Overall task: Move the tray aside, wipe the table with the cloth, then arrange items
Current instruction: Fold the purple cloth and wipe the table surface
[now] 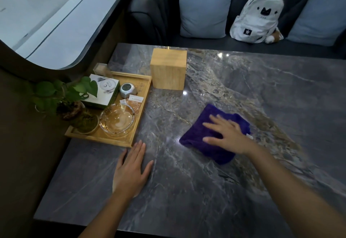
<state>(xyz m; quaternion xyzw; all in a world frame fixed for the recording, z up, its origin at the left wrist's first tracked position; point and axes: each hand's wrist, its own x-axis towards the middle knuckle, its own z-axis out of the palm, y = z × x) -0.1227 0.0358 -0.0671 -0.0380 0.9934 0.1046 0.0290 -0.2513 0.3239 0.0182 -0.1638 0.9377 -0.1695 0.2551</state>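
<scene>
Left hand (131, 172): nearest item, palm flat on the dark marble table (206, 191), fingers together and extended, gripping nothing; fingertips just short of the tray's near corner.

Wooden tray (144, 95): set at the table's left edge, beside the wall. Contents, left to right: potted plant (65, 97) with trailing green leaves; white and green box (104, 89); clear glass ashtray (117, 120) at the near end; small round silver device (127, 89); paper sachets (135, 101) lying flat. One clear plastic holder (101, 69) stands at the far left corner.

Wooden box (168, 69): plain cube, upright on the table just beyond the tray's far right corner.

Purple cloth (211, 136): folded, lying flat on the tabletop right of centre, well apart from the tray.

Right hand (226, 134): spread open, palm pressed down on the cloth, fingers not curled round it.

Background: dark sofa (153, 12), two pale cushions (204, 9), white backpack (258, 16) upright between them.
</scene>
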